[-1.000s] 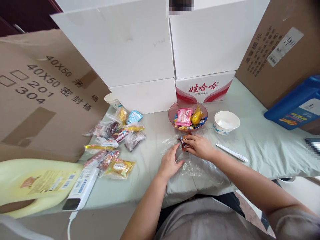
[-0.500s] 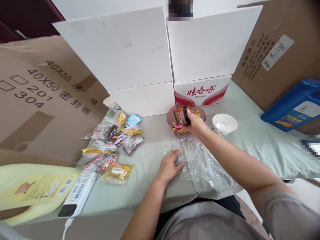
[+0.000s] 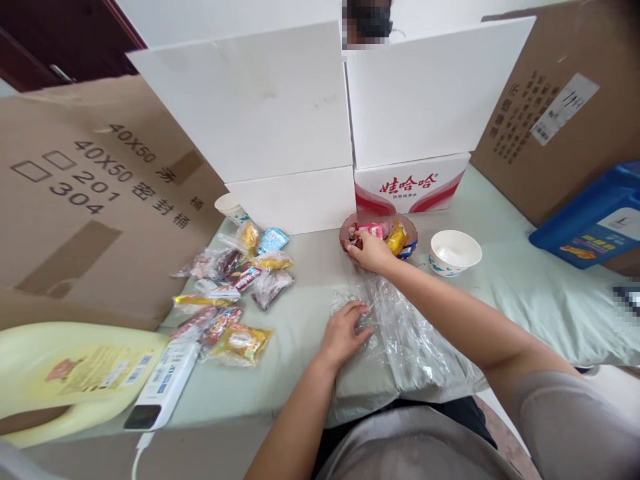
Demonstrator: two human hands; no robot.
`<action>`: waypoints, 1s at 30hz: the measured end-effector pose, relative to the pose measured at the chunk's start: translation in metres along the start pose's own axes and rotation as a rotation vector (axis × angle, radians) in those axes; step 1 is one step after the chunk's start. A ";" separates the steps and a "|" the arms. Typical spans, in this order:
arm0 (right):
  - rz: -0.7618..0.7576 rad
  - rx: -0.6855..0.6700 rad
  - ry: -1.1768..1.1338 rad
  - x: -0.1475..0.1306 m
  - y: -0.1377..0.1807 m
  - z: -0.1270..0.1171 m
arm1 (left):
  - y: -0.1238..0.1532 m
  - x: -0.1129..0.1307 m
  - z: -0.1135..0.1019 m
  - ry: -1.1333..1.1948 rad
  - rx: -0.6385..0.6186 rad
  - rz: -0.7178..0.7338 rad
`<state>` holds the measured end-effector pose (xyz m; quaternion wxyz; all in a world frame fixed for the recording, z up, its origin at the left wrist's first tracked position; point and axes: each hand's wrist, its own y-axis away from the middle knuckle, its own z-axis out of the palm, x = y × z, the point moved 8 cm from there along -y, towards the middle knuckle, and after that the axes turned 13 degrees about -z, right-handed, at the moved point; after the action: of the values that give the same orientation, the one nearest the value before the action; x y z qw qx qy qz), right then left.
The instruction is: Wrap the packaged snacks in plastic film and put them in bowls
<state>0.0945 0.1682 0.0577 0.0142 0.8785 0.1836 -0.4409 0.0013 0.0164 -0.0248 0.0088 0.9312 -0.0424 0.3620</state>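
My right hand (image 3: pixel 374 253) reaches into a pinkish see-through bowl (image 3: pixel 413 235). Its fingers are bent around a reddish-brown packet (image 3: pixel 355 235) at the bowl's left side, partly covered by the hand. A pink packet (image 3: pixel 373 231) and a yellow packet (image 3: pixel 397 237) lie beside it in the bowl. My left hand (image 3: pixel 345 333) rests on a crumpled clear plastic bag (image 3: pixel 410 347), thumb and fingers apart and lightly bent, holding nothing that I can see.
A paper bowl (image 3: pixel 455 253) stands right of the snack bowl. Several wrapped snacks (image 3: pixel 243 341) are strewn on the left beside a white power bank (image 3: pixel 163 387) and a yellow jug (image 3: pixel 75 373). White boxes (image 3: pixel 290 200) line the back; a blue jug (image 3: pixel 590 220) stands at right.
My right hand has lowered into the bowl and moved slightly left. The reddish-brown item with a black end, held above the bowl before, no longer shows in that form. My left hand stays on the bag.
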 end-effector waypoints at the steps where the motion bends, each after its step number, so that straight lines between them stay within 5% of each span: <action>1: -0.019 0.006 0.069 -0.002 0.001 0.001 | 0.000 0.000 0.000 0.003 -0.002 0.000; 5: -0.113 -0.034 0.431 -0.011 0.000 0.010 | 0.000 0.002 -0.001 0.007 0.004 0.016; 9: -0.255 -0.124 0.530 -0.020 0.007 0.015 | 0.001 0.002 -0.002 0.012 0.024 0.036; 14: -0.619 -0.003 0.459 -0.027 0.073 0.005 | 0.002 0.000 -0.002 0.002 0.065 0.040; 18: -0.615 -0.182 0.568 0.024 0.136 0.025 | 0.007 0.008 -0.005 -0.118 0.148 0.056; 23: -0.324 -0.142 0.673 0.086 0.170 -0.011 | 0.027 0.003 -0.023 -0.292 0.207 -0.039; 27: -0.457 -0.077 0.508 0.070 0.202 -0.045 | 0.055 0.007 -0.051 -0.184 0.203 0.092; 30: -0.669 -0.236 0.346 0.045 0.235 -0.032 | 0.072 0.010 -0.054 -0.169 0.066 0.191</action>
<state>0.2229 -0.0310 0.0100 -0.0606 0.8238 0.5087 -0.2426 -0.0340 -0.0536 0.0210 -0.0599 0.9498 -0.1196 0.2829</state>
